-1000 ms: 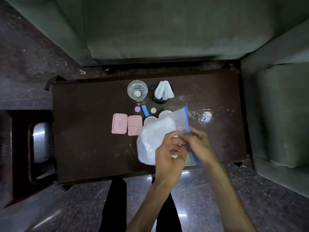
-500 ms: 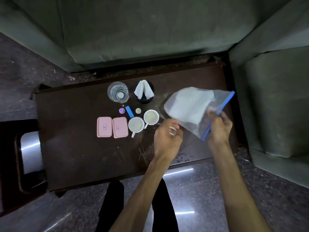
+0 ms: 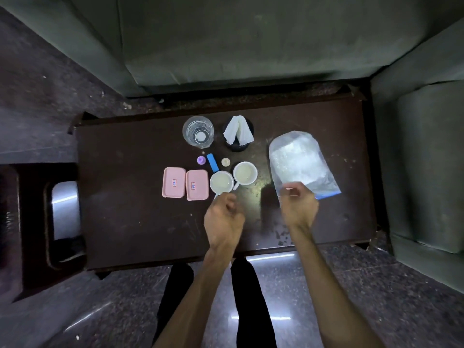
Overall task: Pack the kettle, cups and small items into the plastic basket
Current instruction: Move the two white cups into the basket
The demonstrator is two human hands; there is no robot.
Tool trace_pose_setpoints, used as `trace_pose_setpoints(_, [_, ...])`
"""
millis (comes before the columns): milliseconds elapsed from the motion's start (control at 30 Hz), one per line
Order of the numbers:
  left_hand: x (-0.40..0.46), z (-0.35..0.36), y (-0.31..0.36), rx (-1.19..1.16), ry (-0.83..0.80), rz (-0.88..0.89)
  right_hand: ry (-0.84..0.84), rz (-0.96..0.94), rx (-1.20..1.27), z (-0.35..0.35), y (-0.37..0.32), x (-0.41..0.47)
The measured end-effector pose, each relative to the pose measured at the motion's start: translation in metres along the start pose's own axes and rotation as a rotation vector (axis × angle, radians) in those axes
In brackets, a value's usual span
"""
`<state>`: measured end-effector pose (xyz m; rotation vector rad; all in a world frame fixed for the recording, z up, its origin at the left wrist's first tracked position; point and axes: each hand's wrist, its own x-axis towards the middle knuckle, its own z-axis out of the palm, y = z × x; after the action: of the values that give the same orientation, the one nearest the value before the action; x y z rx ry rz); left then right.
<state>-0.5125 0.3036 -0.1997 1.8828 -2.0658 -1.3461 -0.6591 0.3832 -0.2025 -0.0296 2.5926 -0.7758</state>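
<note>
Two white cups [image 3: 221, 182] [image 3: 245, 172] stand side by side at the middle of the dark wooden table [image 3: 130, 222]. My left hand [image 3: 223, 217] hovers just in front of the nearer cup, beside its handle, with its fingers curled and nothing seen in them. My right hand [image 3: 297, 207] grips the near edge of a clear zip bag [image 3: 298, 164] with white contents and a blue zip, which lies on the table's right side. Two pink lidded boxes [image 3: 174, 182] [image 3: 197, 185] sit left of the cups. A purple cap [image 3: 201, 160], a blue stick [image 3: 213, 162] and a cream cap [image 3: 225, 162] lie behind the cups.
A drinking glass [image 3: 198, 131] and a black holder with white tissue [image 3: 238, 133] stand at the table's back. A green sofa [image 3: 251, 41] runs behind and to the right. A dark side stand with a shiny metal item [image 3: 65, 209] is at left.
The zip bag was carried from the table's middle to the right and set down, which uncovered the two cups. My left hand let go of it and moved left towards the nearer cup.
</note>
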Motion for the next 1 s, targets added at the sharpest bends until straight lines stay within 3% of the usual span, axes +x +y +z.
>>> trace_pose_setpoints(67, [0.01, -0.006, -0.006, 0.142, 0.027, 0.068, -0.189, -0.319, -0.169, 0.01, -0.014, -0.005])
trace_pose_setpoints(133, [0.024, -0.01, -0.008, 0.314, -0.024, 0.11, -0.341, -0.508, -0.398, 0.025, -0.026, -0.006])
trace_pose_setpoints(233, [0.045, -0.01, -0.011, 0.556, -0.143, 0.124, -0.455, -0.571, -0.639, 0.047, -0.03, -0.005])
trace_pose_setpoints(333, [0.055, -0.007, -0.018, 0.694, -0.199, 0.18, -0.436, -0.556, -0.641, 0.056, -0.029, -0.001])
trace_pose_setpoints(500, [0.051, -0.01, -0.024, 0.633, -0.204, 0.274, -0.397, -0.621, -0.635, 0.05, -0.029, -0.01])
trace_pose_setpoints(633, [0.027, -0.032, -0.032, 0.513, -0.202, 0.252, -0.382, -0.639, -0.629, 0.033, -0.037, -0.037])
trace_pose_setpoints(800, [-0.005, -0.087, -0.048, 0.283, -0.024, 0.228, -0.358, -0.676, -0.586, 0.032, -0.069, -0.086])
trace_pose_setpoints(1000, [0.0, -0.18, -0.09, 0.165, 0.232, 0.082, -0.409, -0.843, -0.548, 0.088, -0.142, -0.158])
